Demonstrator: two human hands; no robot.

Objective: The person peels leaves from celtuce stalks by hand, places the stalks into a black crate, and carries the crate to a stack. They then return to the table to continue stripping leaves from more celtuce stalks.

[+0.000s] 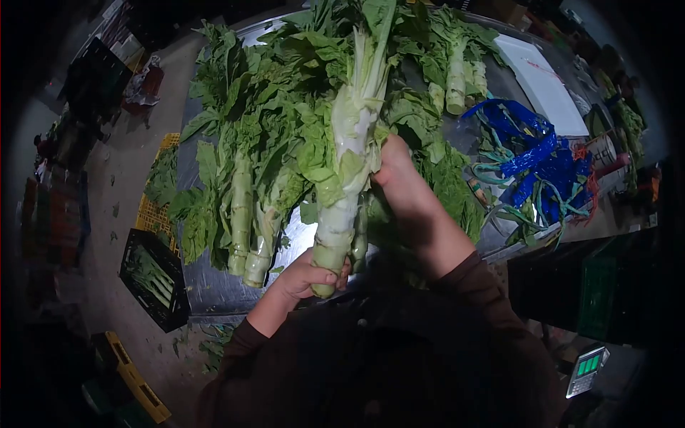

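A thick pale celtuce is held up in front of me, its cut base toward my body and its leafy top pointing away. My left hand is closed round the base, with the thumb across the front. Higher up, my right hand grips the leafy part from the right side; most of its fingers are hidden behind the stalk and leaves. Beneath and to the left, more celtuce stalks with green leaves lie on the metal table. Another bunch of celtuce lies at the far right.
Blue plastic strapping lies tangled with green ties on the table's right. Behind it is a white board. A black crate holding stalks and a yellow crate stand left. A scale display glows at lower right.
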